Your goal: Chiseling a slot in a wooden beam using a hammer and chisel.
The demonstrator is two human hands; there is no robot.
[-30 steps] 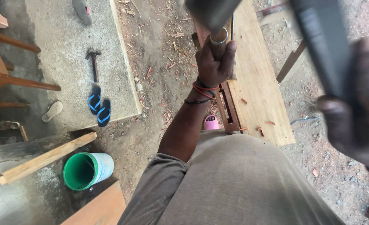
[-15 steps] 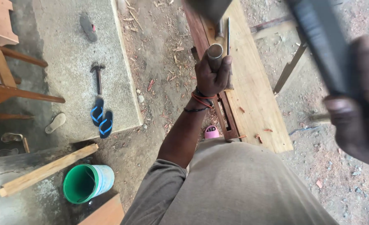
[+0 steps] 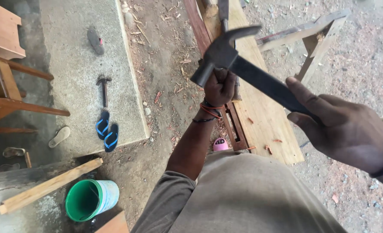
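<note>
Hammer (image 3: 243, 69) now swings into view in our right hand (image 3: 347, 129), its head touching our left hand (image 3: 219, 86), clenched around something hidden over the desk (image 3: 265, 112).

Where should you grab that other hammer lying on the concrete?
Grab the hammer by its long straight handle, coming from above. It lies flat on the slab with its head at the far end, so the near handle end, by the blue sandals, is free.

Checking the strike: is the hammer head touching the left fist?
Cannot tell. In the head view the hammer head overlaps the top of the left hand, so neither contact nor gap shows plainly.
</note>
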